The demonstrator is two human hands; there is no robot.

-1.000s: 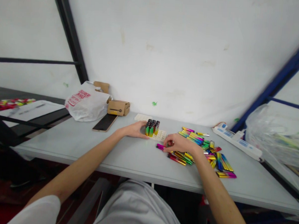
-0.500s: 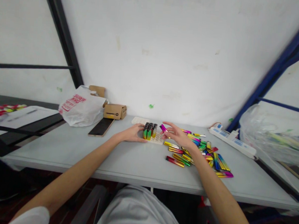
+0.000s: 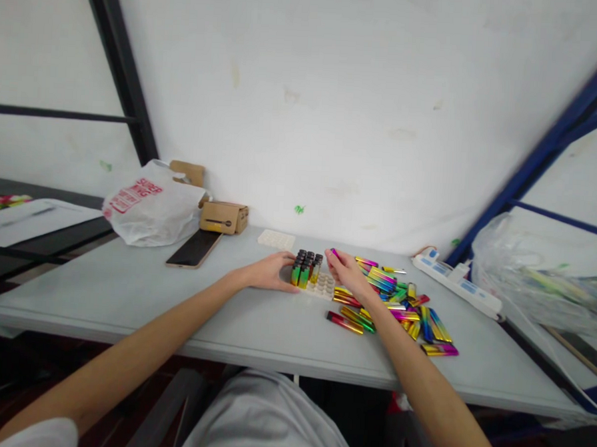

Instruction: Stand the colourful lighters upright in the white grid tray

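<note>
Purple lighter in R hand, near tray

R hand point(image 3: 348, 273) has thumb & fingers closed on a purple lighter point(image 3: 334, 252), held near the R end of the white tray point(image 3: 325, 288); only a bit of it shows, so can't tell its tilt. L hand point(image 3: 270, 273) is half open, curved round the tray's L end, thumb at front; can't tell if it grips. Standing lighters point(image 3: 303, 276) w/ dark tops fill the tray's L part; round cups show to the R. Pile of shiny lighters point(image 3: 383, 281), mixed colours, lies on the table point(image 3: 253, 328) just R of the tray. Flat white piece point(image 3: 276, 239) sits behind, nr wall. Further L: phone point(image 3: 194, 249), cardboard box point(image 3: 223, 217), plastic bag point(image 3: 154, 206). Far R: power strip point(image 3: 455, 282).
</note>
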